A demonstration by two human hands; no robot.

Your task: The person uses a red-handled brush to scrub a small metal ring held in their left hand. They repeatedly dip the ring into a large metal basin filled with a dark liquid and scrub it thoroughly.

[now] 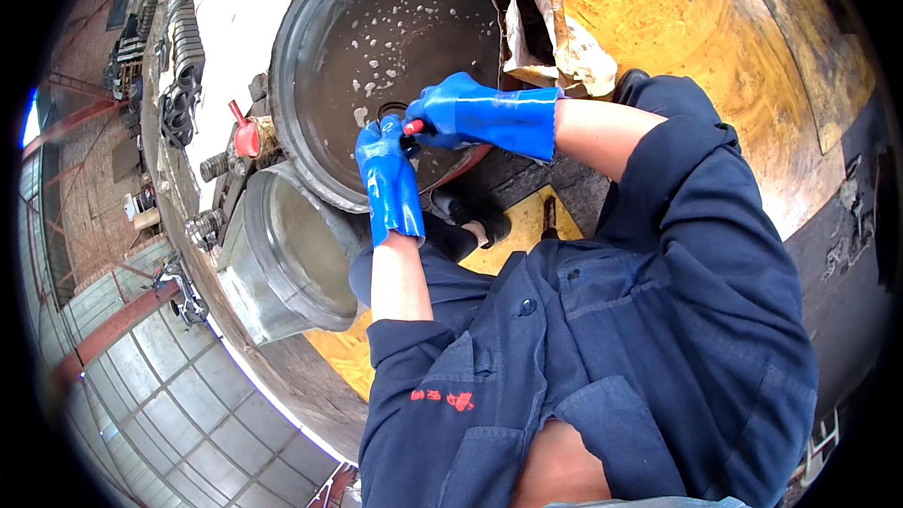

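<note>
Both my hands wear blue rubber gloves and work close together over a big round tub of murky grey water with foam specks. My left hand is closed at the tub's near side, on a dark metal part with a ring-like edge, mostly hidden by the gloves. Reaching in from the right, my right hand is wrapped round a tool with a red handle. Its working end is hidden between my hands, so I cannot tell its kind.
A second bucket of cloudy water stands left of my left forearm. Beyond it are a red scoop-like thing and dark coiled metal parts. A torn white box adjoins the tub's right side. Stained yellow sheeting covers the right.
</note>
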